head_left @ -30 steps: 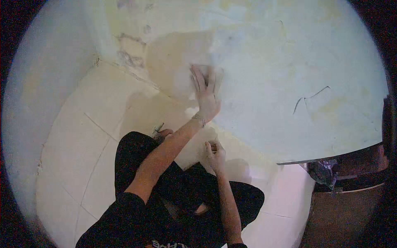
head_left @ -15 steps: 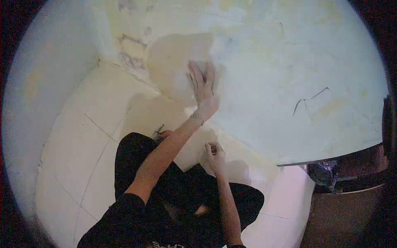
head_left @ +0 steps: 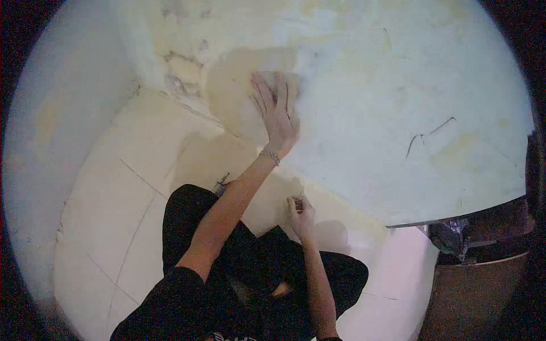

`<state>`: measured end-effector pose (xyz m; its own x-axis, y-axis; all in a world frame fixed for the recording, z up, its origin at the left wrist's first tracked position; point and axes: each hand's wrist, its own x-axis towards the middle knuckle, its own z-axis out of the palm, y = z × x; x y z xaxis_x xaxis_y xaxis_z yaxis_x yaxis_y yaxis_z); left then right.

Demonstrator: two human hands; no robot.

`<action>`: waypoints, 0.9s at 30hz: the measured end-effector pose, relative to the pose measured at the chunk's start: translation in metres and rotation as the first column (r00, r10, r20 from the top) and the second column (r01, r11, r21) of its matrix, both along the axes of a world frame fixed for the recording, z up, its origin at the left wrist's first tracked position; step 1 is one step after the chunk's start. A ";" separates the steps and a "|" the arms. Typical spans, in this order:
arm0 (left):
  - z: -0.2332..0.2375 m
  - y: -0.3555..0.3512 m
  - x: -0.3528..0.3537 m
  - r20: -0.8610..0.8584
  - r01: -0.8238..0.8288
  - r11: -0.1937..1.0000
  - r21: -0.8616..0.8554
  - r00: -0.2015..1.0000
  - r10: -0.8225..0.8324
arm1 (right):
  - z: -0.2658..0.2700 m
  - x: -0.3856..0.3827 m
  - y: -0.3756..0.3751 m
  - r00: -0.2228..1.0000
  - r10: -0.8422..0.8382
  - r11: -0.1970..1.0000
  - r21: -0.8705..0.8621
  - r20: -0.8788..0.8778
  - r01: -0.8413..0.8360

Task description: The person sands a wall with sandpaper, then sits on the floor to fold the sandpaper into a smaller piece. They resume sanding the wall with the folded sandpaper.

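Note:
My left hand (head_left: 276, 108), with a bracelet on its wrist, lies against the pale patchy wall (head_left: 364, 119). Its fingers are spread over a grey-brown sheet (head_left: 272, 75), which shows past the fingertips and between them and is pressed to the surface. Lower down, my right hand (head_left: 301, 213) hovers above my lap with its fingers curled in. What it holds, if anything, cannot be made out.
Cream floor tiles (head_left: 108, 227) with dark joints lie around my crossed legs. A small dark object (head_left: 222, 183) sits by my left knee. Cracks (head_left: 429, 133) mark the wall at right. Crumpled plastic (head_left: 452, 238) and a brown panel (head_left: 478, 295) are at the lower right.
My left hand has shifted slightly up and left on the wall, and more of the sheet shows past its fingers. The whole view has moved a little. My right hand stays curled.

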<state>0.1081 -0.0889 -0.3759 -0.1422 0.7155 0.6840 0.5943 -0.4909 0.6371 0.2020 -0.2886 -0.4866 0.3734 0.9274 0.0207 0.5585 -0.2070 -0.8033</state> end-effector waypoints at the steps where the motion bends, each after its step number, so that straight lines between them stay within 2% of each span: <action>1: -0.004 -0.002 0.003 0.075 0.016 1.000 0.023 0.997 -0.017 | -0.001 0.000 0.000 1.000 -0.006 1.000 -0.010 -0.019 0.006; 2: -0.009 -0.003 0.007 0.150 0.028 0.998 0.051 0.988 -0.035 | 0.000 0.000 0.001 0.999 -0.011 1.000 -0.017 -0.039 0.011; 5: -0.027 -0.025 0.026 0.157 0.113 0.990 0.090 0.979 -0.126 | 0.009 0.000 -0.001 0.999 0.020 0.998 -0.055 0.033 -0.018; 8: -0.020 -0.021 0.023 0.138 0.066 0.993 0.097 0.987 -0.079 | -0.006 0.007 -0.001 1.000 0.009 0.999 -0.033 0.001 -0.009; 11: -0.004 -0.001 0.005 0.037 -0.011 0.999 0.053 0.999 0.009 | 0.002 0.004 -0.002 1.000 0.005 1.000 -0.001 0.001 -0.005; 14: 0.001 -0.002 0.000 0.194 0.022 0.998 0.063 0.980 -0.034 | 0.010 -0.001 -0.001 0.999 0.004 1.000 -0.007 -0.052 -0.004; 17: -0.034 -0.009 0.026 0.200 0.045 0.998 0.038 0.978 -0.052 | 0.005 0.001 0.000 1.000 0.006 1.000 -0.027 0.016 -0.006; 20: -0.031 -0.030 0.029 0.184 0.132 0.988 0.076 0.972 -0.144 | 0.008 -0.001 -0.001 1.000 0.004 1.000 -0.028 0.002 -0.004; 22: -0.024 -0.021 0.023 0.113 0.089 0.996 0.031 0.989 -0.092 | 0.013 -0.002 0.000 0.988 -0.040 0.996 -0.088 -0.149 0.027; 24: -0.014 -0.009 0.015 0.101 0.045 0.998 0.041 0.994 -0.049 | 0.012 -0.001 0.000 0.989 -0.033 0.997 -0.069 -0.145 0.023; 26: 0.000 -0.002 0.005 0.152 -0.001 0.995 0.098 0.988 -0.014 | 0.010 -0.003 -0.001 1.000 0.027 0.999 0.023 0.014 -0.027; 27: -0.006 -0.005 0.010 0.186 0.031 0.993 0.111 0.981 -0.051 | 0.010 -0.003 -0.002 1.000 0.015 1.000 -0.008 -0.016 -0.015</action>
<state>0.1182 -0.0941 -0.3815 -0.2476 0.6476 0.7207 0.4468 -0.5837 0.6780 0.1989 -0.2909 -0.4770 0.3599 0.9330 0.0071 0.5485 -0.2054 -0.8105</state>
